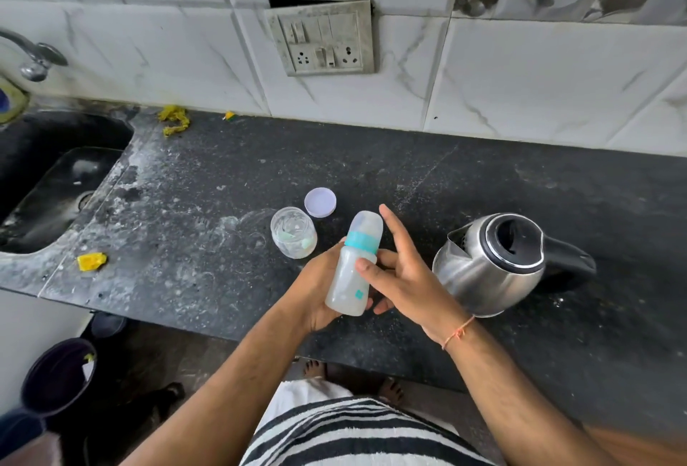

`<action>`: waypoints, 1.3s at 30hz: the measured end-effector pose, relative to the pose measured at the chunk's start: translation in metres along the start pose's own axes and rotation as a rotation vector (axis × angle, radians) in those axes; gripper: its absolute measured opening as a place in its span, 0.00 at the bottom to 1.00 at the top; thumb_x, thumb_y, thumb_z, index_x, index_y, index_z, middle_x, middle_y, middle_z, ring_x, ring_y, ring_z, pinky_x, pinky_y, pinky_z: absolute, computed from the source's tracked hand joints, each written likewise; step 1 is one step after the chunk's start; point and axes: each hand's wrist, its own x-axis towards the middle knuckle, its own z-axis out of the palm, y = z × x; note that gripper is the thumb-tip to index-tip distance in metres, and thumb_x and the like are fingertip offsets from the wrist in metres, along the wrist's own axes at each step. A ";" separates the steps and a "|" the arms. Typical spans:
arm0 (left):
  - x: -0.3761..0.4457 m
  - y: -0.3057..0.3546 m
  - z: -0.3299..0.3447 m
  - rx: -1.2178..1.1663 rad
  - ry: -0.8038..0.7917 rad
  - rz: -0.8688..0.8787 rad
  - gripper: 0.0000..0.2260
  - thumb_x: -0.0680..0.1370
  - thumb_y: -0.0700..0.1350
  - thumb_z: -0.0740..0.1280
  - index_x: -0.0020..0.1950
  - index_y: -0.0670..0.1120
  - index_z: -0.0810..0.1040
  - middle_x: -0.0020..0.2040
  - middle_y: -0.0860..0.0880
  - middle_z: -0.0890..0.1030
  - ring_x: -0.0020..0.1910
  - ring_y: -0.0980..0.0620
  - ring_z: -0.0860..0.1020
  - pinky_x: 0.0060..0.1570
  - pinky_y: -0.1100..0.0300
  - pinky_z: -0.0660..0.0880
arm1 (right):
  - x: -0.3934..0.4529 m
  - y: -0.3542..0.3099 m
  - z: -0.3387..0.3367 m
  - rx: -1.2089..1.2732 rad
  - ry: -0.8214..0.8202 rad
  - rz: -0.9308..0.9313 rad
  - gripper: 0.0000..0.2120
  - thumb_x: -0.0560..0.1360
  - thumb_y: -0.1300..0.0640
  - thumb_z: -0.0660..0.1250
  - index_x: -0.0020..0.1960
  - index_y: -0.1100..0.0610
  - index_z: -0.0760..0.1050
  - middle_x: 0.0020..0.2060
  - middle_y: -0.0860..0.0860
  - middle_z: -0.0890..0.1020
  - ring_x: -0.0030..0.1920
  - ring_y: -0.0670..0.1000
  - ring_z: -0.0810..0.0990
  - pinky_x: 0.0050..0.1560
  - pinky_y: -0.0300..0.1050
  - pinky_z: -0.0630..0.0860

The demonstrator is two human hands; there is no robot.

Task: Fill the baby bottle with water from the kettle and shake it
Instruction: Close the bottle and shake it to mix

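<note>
I hold a translucent baby bottle (353, 272) with a teal collar and a clear cap over the counter's middle, tilted slightly right. My left hand (316, 291) cups its lower body from behind. My right hand (401, 276) touches it from the right, thumb pressed on the front, fingers spread and partly lifted. A steel kettle (494, 265) with a black lid rim and black handle stands just right of my hands, its lid area open and its spout towards me.
A clear jar (293, 237) lies behind the bottle beside its loose lilac lid (320, 201). The sink (48, 183) and tap (35, 56) are at far left. Yellow scraps (91, 261) lie near the counter's left edge. A wall socket panel (323, 38) sits above.
</note>
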 end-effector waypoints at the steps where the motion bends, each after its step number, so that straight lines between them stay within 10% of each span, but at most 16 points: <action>1: 0.002 0.000 -0.003 0.024 0.013 -0.012 0.15 0.89 0.52 0.60 0.69 0.43 0.78 0.51 0.39 0.82 0.39 0.43 0.82 0.35 0.52 0.81 | 0.001 0.000 0.000 -0.010 -0.019 0.004 0.46 0.83 0.49 0.73 0.84 0.26 0.44 0.55 0.49 0.89 0.46 0.54 0.87 0.42 0.52 0.83; 6: 0.011 -0.008 -0.016 0.050 0.059 -0.127 0.29 0.88 0.68 0.54 0.73 0.48 0.78 0.58 0.40 0.87 0.52 0.41 0.87 0.42 0.47 0.84 | 0.007 0.003 0.003 0.043 -0.024 0.033 0.46 0.82 0.50 0.75 0.82 0.24 0.47 0.56 0.54 0.89 0.54 0.57 0.90 0.43 0.56 0.86; 10: 0.012 -0.016 -0.027 0.238 0.086 -0.110 0.27 0.88 0.68 0.49 0.71 0.57 0.80 0.64 0.49 0.87 0.60 0.46 0.85 0.51 0.46 0.86 | 0.029 0.006 0.000 0.326 0.278 0.090 0.35 0.84 0.51 0.71 0.81 0.29 0.56 0.64 0.53 0.84 0.57 0.60 0.89 0.43 0.58 0.87; 14: 0.027 -0.038 -0.060 0.683 0.247 0.169 0.17 0.90 0.60 0.52 0.73 0.60 0.77 0.70 0.55 0.82 0.69 0.53 0.80 0.68 0.46 0.77 | 0.033 0.016 0.001 0.061 0.088 0.185 0.34 0.82 0.53 0.75 0.77 0.28 0.62 0.58 0.55 0.86 0.52 0.57 0.90 0.38 0.54 0.86; 18: 0.039 -0.052 -0.101 1.260 0.228 0.286 0.22 0.89 0.54 0.62 0.83 0.53 0.70 0.81 0.51 0.71 0.81 0.48 0.68 0.81 0.54 0.61 | 0.051 0.029 -0.004 0.280 0.462 0.186 0.28 0.84 0.51 0.72 0.74 0.31 0.62 0.62 0.53 0.81 0.52 0.59 0.89 0.39 0.54 0.86; 20: 0.039 -0.059 -0.117 1.463 0.175 0.238 0.29 0.86 0.56 0.67 0.86 0.56 0.64 0.85 0.50 0.63 0.85 0.42 0.58 0.84 0.49 0.55 | 0.053 0.035 0.000 0.126 0.326 0.220 0.31 0.82 0.51 0.73 0.75 0.28 0.61 0.62 0.54 0.82 0.53 0.57 0.88 0.39 0.54 0.87; 23: 0.039 -0.067 -0.128 1.588 0.116 0.159 0.39 0.81 0.60 0.72 0.87 0.60 0.57 0.88 0.50 0.52 0.86 0.37 0.47 0.85 0.40 0.57 | 0.053 0.042 0.009 -0.026 0.207 0.278 0.33 0.79 0.51 0.77 0.74 0.28 0.64 0.58 0.56 0.85 0.53 0.56 0.89 0.42 0.56 0.88; 26: 0.040 -0.072 -0.128 1.670 0.125 0.165 0.45 0.77 0.58 0.77 0.87 0.62 0.54 0.88 0.53 0.43 0.87 0.39 0.43 0.79 0.33 0.67 | 0.063 0.047 0.004 0.244 0.505 0.269 0.31 0.82 0.51 0.73 0.76 0.32 0.62 0.64 0.54 0.82 0.53 0.58 0.88 0.44 0.56 0.88; 30: 0.038 -0.077 -0.122 1.674 0.090 0.167 0.43 0.78 0.52 0.76 0.86 0.62 0.54 0.87 0.57 0.38 0.87 0.41 0.38 0.77 0.22 0.63 | 0.056 0.045 0.016 -0.015 0.244 0.313 0.35 0.77 0.51 0.79 0.75 0.28 0.66 0.57 0.55 0.86 0.51 0.54 0.90 0.42 0.56 0.89; 34: 0.035 -0.080 -0.119 1.699 0.069 0.166 0.40 0.82 0.53 0.73 0.87 0.62 0.54 0.88 0.56 0.38 0.88 0.39 0.37 0.77 0.22 0.60 | 0.063 0.045 0.010 0.212 0.561 0.277 0.32 0.79 0.51 0.78 0.75 0.33 0.66 0.58 0.54 0.85 0.44 0.54 0.90 0.46 0.58 0.89; 39: 0.036 -0.084 -0.126 1.747 0.062 0.165 0.38 0.83 0.58 0.70 0.88 0.60 0.53 0.89 0.54 0.38 0.88 0.37 0.38 0.79 0.25 0.60 | 0.056 0.045 0.019 0.016 0.323 0.287 0.35 0.76 0.55 0.80 0.74 0.31 0.68 0.54 0.57 0.87 0.48 0.54 0.91 0.41 0.54 0.88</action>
